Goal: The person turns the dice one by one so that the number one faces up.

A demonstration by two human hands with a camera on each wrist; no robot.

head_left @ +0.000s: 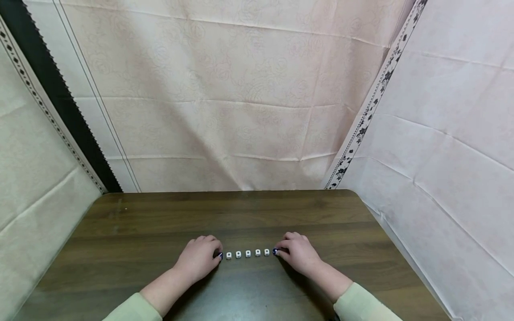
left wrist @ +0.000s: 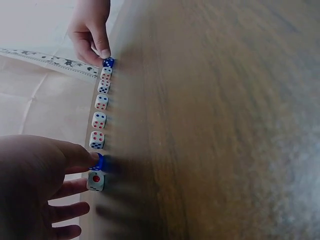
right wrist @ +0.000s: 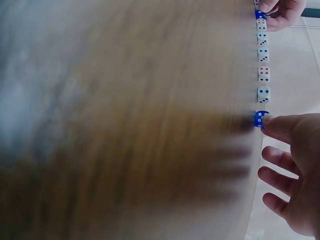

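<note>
Several white dice point(head_left: 248, 253) stand in a row across the wooden table, with a blue die at either end in the head view. My left hand point(head_left: 201, 257) holds the left blue die point(left wrist: 98, 162), its thumb against the near side. Beside that die, in the left wrist view, another white die point(left wrist: 95, 181) with a red single dot sits close to the left fingers. My right hand point(head_left: 300, 254) pinches the right blue die point(right wrist: 260, 119) by thumb and index finger, the other fingers spread behind. In the head view the left hand hides the outermost white die.
The brown wooden tabletop point(head_left: 225, 214) has rounded far corners. Pale patterned cloth point(head_left: 241, 111) hangs behind it, and more cloth lines the left side and the right side point(head_left: 449, 133). A black strip point(head_left: 68, 98) runs down the back left.
</note>
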